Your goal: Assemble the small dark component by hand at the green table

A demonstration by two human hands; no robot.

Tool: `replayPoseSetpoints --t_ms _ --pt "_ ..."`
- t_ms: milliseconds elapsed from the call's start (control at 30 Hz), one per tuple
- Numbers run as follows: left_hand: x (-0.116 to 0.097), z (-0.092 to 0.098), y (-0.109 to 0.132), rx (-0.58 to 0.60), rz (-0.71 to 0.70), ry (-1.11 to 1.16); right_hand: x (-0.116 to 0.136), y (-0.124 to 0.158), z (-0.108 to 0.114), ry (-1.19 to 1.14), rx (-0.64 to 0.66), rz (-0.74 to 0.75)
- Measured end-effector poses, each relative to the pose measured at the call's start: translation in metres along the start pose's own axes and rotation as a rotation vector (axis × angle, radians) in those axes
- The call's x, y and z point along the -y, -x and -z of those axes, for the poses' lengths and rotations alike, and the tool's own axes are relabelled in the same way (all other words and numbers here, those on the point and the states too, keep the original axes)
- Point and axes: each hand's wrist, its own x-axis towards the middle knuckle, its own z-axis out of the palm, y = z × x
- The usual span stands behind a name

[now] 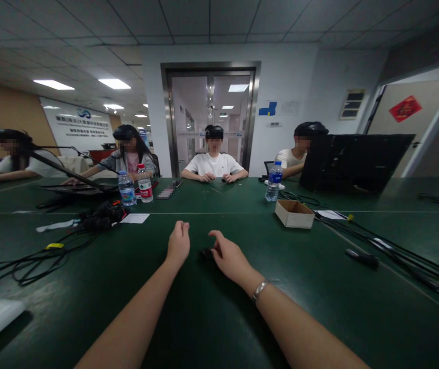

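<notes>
Over the green table, my left hand is raised with its fingers curled together. Whatever it may hold is hidden behind the fingers. To its right is my right hand, thumb and index finger apart, with nothing visible between them. The other fingers of that hand are mostly hidden. A small dark object sits just left of my right thumb, close to the tabletop; it is too blurred to name, and I cannot tell whether the thumb touches it. A silver bracelet circles my right wrist.
A small open box stands ahead on the right, near a water bottle. Black cables run along the right side, more cables on the left. Two bottles stand front left. Several people in headsets sit around the table.
</notes>
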Motion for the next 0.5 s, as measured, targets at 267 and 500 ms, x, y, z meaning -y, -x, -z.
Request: replayPoseSetpoints --t_ms 267,500 --pt "0.013 0.015 0.032 0.289 -0.221 -0.405 0.023 -0.003 -0.025 0.306 0.08 0.125" --pt "-0.001 0.016 0.043 0.399 -0.372 -0.61 0.019 -0.001 -0.012 0.234 0.093 0.035"
